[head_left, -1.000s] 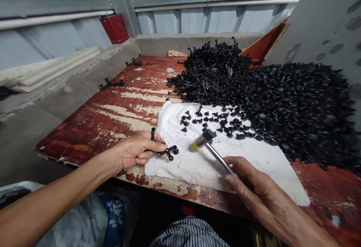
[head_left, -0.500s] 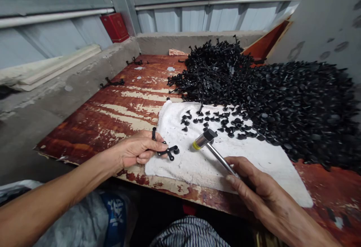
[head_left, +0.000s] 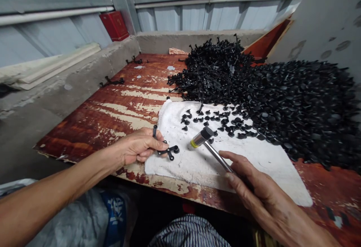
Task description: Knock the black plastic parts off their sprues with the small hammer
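Observation:
My left hand point(head_left: 143, 145) pinches a black branched plastic part point(head_left: 170, 151) with small round ends, over the near left edge of a white cloth point(head_left: 180, 171). In my right hand point(head_left: 254, 186) is a small mallet point(head_left: 203, 137) with a metal handle, one black face and a yellow ring by the other face. Its head hangs above the cloth, to the right of the branched part and apart from it. Beyond the mallet, several loose black round-headed pieces point(head_left: 231, 130) lie scattered on the cloth. The palm side of my right hand is hidden.
A large heap of black round-headed pieces point(head_left: 299, 104) covers the right of the worn red board point(head_left: 113, 107). Behind it rises a pile of black branched parts point(head_left: 214, 70). A red box point(head_left: 115, 26) stands on the ledge at back left. A grey panel point(head_left: 324, 25) bounds the right.
The mallet head has shifted slightly to the left and down toward the branched part. My left hand stays almost in place with its part.

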A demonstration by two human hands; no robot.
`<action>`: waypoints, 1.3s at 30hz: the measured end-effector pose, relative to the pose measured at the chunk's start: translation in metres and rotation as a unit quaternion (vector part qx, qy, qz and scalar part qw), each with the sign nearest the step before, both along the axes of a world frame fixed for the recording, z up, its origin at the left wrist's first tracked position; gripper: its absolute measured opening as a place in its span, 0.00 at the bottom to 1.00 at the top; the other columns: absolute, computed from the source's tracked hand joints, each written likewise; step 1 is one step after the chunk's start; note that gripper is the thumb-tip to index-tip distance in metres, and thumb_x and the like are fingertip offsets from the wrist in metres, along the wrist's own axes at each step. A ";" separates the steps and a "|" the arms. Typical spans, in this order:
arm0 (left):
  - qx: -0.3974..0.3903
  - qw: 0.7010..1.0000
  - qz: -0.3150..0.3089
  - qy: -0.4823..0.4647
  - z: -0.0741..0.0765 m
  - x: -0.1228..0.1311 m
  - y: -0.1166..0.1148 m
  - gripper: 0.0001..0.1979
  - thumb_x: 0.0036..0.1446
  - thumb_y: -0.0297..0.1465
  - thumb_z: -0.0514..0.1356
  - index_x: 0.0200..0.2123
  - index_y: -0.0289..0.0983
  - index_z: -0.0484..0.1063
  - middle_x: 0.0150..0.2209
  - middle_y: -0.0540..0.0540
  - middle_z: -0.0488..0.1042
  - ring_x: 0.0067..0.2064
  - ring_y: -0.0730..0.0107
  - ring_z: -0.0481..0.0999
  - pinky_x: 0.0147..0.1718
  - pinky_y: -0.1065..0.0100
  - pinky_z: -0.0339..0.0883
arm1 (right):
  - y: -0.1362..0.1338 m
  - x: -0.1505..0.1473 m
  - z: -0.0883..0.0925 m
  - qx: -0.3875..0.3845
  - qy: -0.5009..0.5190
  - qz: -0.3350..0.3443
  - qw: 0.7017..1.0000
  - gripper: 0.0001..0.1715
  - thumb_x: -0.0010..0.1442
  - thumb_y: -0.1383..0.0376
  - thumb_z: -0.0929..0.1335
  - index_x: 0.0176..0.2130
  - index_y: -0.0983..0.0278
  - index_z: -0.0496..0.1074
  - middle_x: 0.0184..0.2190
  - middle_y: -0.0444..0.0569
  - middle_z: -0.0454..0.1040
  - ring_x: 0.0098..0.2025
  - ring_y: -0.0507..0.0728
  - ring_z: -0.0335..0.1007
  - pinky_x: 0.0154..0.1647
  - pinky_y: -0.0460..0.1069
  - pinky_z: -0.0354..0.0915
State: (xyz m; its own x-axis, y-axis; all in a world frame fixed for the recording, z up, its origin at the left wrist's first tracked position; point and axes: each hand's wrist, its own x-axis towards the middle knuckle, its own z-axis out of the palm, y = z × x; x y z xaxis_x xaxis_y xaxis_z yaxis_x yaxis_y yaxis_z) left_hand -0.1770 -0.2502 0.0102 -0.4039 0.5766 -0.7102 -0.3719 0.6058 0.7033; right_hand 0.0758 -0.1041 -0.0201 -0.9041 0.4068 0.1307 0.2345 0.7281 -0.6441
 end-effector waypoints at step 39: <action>0.008 0.997 -0.070 0.026 0.015 -0.001 0.002 0.15 0.42 0.32 0.68 0.29 0.37 0.63 0.19 0.57 0.65 0.15 0.85 0.53 0.12 0.79 0.36 | 0.017 -0.053 0.013 0.142 0.003 0.100 0.985 0.36 0.59 0.76 0.57 0.66 0.67 0.60 0.31 0.51 0.72 0.21 0.52 0.65 0.23 0.47 0.68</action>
State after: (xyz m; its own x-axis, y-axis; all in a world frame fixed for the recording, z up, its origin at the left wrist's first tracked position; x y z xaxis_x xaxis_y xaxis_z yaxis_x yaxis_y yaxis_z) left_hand -0.1777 -0.2479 0.0249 -0.3554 0.6408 -0.6805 -0.2474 0.6375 0.7296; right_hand 0.0232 -0.0874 -0.0076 -0.9612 0.1675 0.2193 0.0656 0.9106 -0.4080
